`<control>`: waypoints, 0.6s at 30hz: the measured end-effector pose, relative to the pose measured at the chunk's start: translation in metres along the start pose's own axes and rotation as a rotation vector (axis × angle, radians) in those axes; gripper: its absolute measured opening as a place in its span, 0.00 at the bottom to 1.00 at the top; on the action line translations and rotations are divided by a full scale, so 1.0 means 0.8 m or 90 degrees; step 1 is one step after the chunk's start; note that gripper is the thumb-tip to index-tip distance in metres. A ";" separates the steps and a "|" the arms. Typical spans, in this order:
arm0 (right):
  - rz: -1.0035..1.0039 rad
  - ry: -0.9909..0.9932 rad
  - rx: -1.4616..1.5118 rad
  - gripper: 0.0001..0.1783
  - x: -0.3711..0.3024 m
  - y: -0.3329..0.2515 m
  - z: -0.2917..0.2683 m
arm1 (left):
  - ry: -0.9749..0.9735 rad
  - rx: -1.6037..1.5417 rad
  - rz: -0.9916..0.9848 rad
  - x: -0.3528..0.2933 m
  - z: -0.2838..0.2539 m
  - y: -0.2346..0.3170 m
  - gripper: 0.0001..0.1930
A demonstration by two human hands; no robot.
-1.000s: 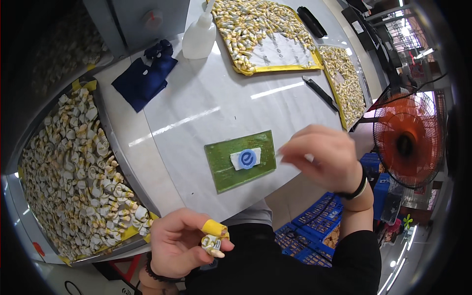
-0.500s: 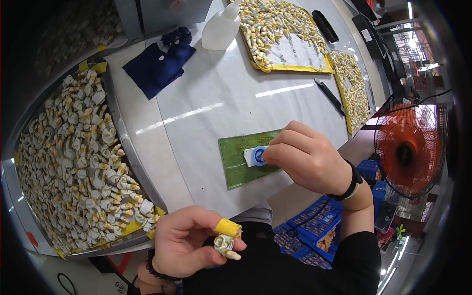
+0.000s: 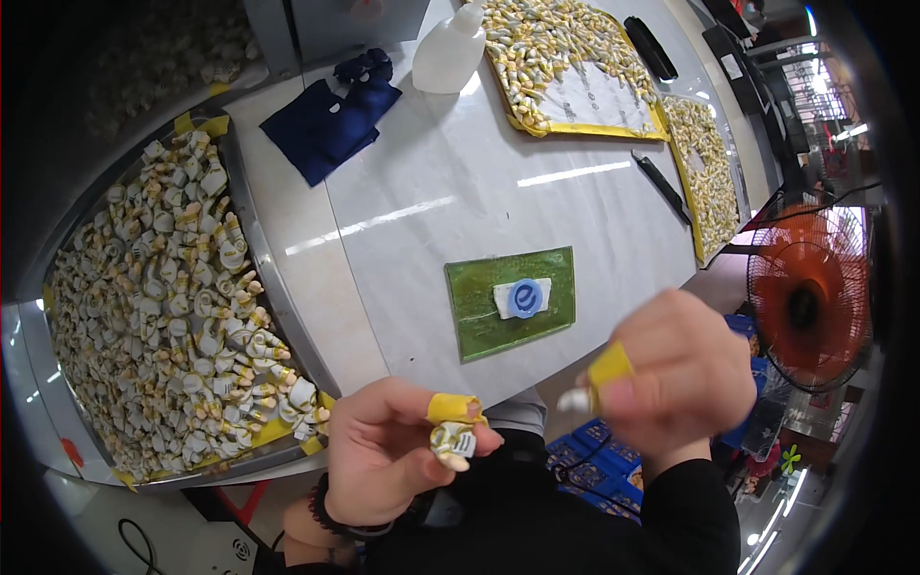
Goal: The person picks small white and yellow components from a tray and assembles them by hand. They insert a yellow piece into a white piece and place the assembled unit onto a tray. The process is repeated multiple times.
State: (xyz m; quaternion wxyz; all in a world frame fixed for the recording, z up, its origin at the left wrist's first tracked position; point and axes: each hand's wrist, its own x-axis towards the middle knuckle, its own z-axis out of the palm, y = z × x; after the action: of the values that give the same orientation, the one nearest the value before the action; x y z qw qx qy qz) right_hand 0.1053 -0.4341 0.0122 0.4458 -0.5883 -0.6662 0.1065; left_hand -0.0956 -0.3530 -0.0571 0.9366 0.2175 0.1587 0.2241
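My left hand [image 3: 388,450] pinches a small figurine piece [image 3: 452,441], white and yellow with a pale flesh-coloured end, between thumb and fingers. Yellow tape [image 3: 450,407] wraps its index finger. My right hand [image 3: 676,374] is in the air, right of the green plate [image 3: 479,331], its fingers curled and smeared by motion. Yellow also shows at those fingers, with a blurred white tip [image 3: 575,401] I cannot make out. On the plate lies a white pad [image 3: 502,305] topped by a round blue piece [image 3: 525,298]; neither hand touches it.
A tray [image 3: 251,216] heaped with white-and-yellow figurine pieces stands at left. Two yellow-edged trays [image 3: 594,132] [image 3: 707,240] of small pieces lie at far right, near a black-handled knife [image 3: 661,182]. A white bottle [image 3: 448,57], dark blue cloth [image 3: 321,129] and orange fan [image 3: 805,297] surround.
My right hand has left the round blue piece and moved right and toward me. The left hand keeps its figurine piece, turned slightly. The whole view has shifted a little.
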 end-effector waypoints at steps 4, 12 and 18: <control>-0.085 -0.016 -0.005 0.09 0.007 -0.012 0.009 | -0.036 0.048 0.114 0.004 0.009 -0.007 0.18; -0.059 -0.060 -0.031 0.11 0.003 -0.026 0.015 | -0.081 0.173 0.217 0.007 0.005 -0.013 0.16; -0.037 -0.043 0.045 0.11 0.000 -0.022 0.016 | -0.079 0.284 0.281 0.008 0.001 -0.011 0.14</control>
State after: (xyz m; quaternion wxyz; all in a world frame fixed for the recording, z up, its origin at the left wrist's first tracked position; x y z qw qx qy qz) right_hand 0.0844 -0.4344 0.0164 0.4464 -0.5485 -0.6936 0.1368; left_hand -0.0870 -0.3569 -0.0619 0.8025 0.4599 0.0957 0.3678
